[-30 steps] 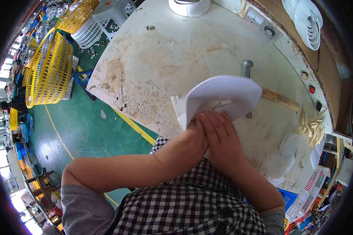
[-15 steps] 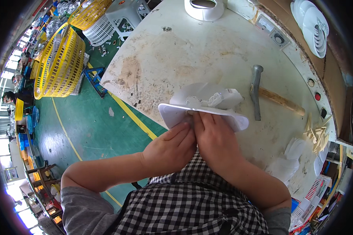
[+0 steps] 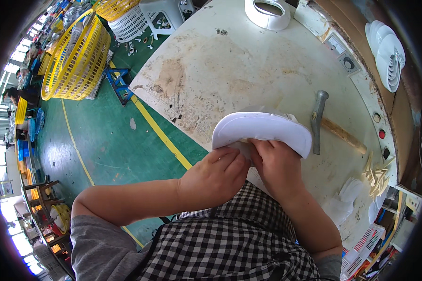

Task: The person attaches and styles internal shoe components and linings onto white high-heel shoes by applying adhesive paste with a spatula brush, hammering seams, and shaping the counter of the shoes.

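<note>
A worker in a checked shirt grips a curved white plastic part [image 3: 262,130] with both hands at the near edge of a stained round worktop [image 3: 229,70]. The left hand [image 3: 215,178] and the right hand [image 3: 276,166] are closed on the part's underside, fingers curled against it and pressed close together, holding it just above the worktop's near rim. Just beside the part, to its right, a hammer [image 3: 324,122] lies flat on the worktop, metal head toward the centre and wooden handle pointing to the right edge. A white ring-shaped moulding [image 3: 268,12] sits at the far edge, and pale offcuts [image 3: 375,175] and small white pieces [image 3: 349,192] are scattered along the right rim. A stack of white discs [image 3: 387,54] stands beyond the worktop at the upper right. Yellow mesh baskets [image 3: 75,58] stand on the green floor [image 3: 103,140] well to the left.
</note>
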### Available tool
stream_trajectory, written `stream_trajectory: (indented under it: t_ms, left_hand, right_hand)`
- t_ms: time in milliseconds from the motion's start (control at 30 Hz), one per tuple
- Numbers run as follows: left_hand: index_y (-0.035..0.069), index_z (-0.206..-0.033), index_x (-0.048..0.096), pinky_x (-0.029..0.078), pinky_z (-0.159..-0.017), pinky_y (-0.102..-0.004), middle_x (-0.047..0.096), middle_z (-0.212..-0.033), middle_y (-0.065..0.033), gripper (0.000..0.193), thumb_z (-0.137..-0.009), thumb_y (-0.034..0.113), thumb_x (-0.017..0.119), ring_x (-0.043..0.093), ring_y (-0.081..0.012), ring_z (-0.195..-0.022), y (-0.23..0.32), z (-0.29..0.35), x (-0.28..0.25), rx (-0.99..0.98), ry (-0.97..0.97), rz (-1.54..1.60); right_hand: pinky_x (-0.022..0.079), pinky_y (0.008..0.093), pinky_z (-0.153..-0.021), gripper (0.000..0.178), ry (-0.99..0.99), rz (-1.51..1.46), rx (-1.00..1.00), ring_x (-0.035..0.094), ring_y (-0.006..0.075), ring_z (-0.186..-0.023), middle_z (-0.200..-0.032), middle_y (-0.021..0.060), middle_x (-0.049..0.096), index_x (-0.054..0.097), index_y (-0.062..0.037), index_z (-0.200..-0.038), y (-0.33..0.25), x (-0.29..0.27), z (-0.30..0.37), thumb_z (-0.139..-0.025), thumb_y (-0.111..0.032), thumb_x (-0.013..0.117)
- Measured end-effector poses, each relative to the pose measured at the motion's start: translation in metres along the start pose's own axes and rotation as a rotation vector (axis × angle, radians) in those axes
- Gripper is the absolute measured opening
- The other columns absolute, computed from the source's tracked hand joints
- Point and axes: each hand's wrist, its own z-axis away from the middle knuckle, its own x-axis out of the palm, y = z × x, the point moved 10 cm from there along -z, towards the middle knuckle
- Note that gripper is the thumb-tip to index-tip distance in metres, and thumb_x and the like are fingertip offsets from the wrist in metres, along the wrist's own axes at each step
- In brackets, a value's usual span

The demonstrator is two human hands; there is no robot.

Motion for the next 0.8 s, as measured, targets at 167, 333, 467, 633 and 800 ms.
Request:
stream_trajectory:
  t_ms: [167, 333, 467, 633, 800]
  left_hand:
    - [0.002, -0.095, 0.07, 0.049, -0.096, -0.0406, 0.065, -0.104, -0.0113, 0.028, -0.072, 0.014, 0.062, 0.062, -0.0247, -0.103, 0.0, 0.001, 0.003, -0.016, -0.001, 0.017]
    - [0.001, -0.095, 0.07, 0.048, -0.096, -0.0404, 0.065, -0.103, -0.0115, 0.029, -0.071, 0.015, 0.062, 0.062, -0.0242, -0.103, 0.003, 0.0, 0.005, 0.004, -0.032, 0.004]
    - [0.001, -0.096, 0.07, 0.048, -0.096, -0.0395, 0.064, -0.102, -0.0114, 0.029, -0.072, 0.015, 0.061, 0.062, -0.0241, -0.102, 0.003, -0.003, 0.007, 0.011, -0.094, -0.01]
    - [0.0, -0.094, 0.069, 0.048, -0.096, -0.0383, 0.065, -0.102, -0.0111, 0.028, -0.072, 0.015, 0.06, 0.063, -0.0247, -0.101, -0.001, -0.007, 0.004, 0.015, -0.113, -0.008]
    - [0.001, -0.096, 0.068, 0.052, -0.092, -0.0396, 0.065, -0.102, -0.0123, 0.025, -0.073, 0.008, 0.063, 0.065, -0.0268, -0.102, -0.007, -0.009, -0.018, 0.052, 0.069, 0.203]
  right_hand:
    - [0.05, 0.0433, -0.078, 0.024, 0.031, 0.082, -0.024, 0.062, 0.0311, -0.092, -0.094, 0.0114, 0.063, 0.066, -0.0043, -0.101, -0.003, 0.0, -0.002, -0.078, -0.01, 0.064]
    - [0.051, 0.0428, -0.078, 0.019, -0.027, 0.113, -0.069, 0.062, 0.0301, -0.091, -0.094, 0.0114, 0.063, 0.067, -0.0031, -0.097, -0.011, 0.004, -0.002, -0.08, -0.011, 0.062]
    - [0.051, 0.0431, -0.081, 0.02, -0.172, 0.038, -0.068, 0.062, 0.0295, -0.093, -0.097, 0.0125, 0.062, 0.066, 0.0006, -0.099, -0.009, 0.013, -0.001, -0.082, -0.009, 0.059]
    - [0.049, 0.0432, -0.086, 0.035, -0.148, -0.092, -0.096, 0.059, 0.0303, -0.103, -0.11, 0.0127, 0.06, 0.063, -0.0007, -0.112, -0.011, -0.006, 0.009, -0.077, -0.01, 0.064]
    - [0.048, 0.0436, -0.086, 0.041, -0.132, -0.01, -0.201, 0.058, 0.0283, -0.106, -0.113, 0.0123, 0.059, 0.06, -0.0022, -0.113, -0.019, 0.005, 0.013, -0.076, -0.016, 0.066]
